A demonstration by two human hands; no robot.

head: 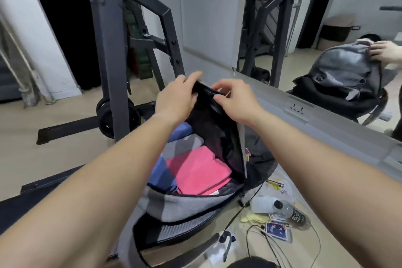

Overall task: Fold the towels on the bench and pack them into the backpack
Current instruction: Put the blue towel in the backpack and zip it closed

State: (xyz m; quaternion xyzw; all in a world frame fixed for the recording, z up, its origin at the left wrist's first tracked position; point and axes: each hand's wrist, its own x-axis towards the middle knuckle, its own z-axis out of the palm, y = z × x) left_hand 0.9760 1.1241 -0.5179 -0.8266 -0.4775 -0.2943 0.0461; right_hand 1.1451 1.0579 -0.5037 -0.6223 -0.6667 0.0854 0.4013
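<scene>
Gripping the backpack (187, 204) by its black rim — left hand (176, 98) curled over it, right hand (235, 102) pinched it. Pink towel (195, 169) lay inside, touching blue towel (162, 172).

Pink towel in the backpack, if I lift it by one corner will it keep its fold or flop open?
Probably flops: the pink towel is soft cloth, its folded layers lying loose at the edge. It likely feels light for its size, looking thin and flat. It shouldn't slide much, tucked between the blue towel and the backpack lining.
</scene>
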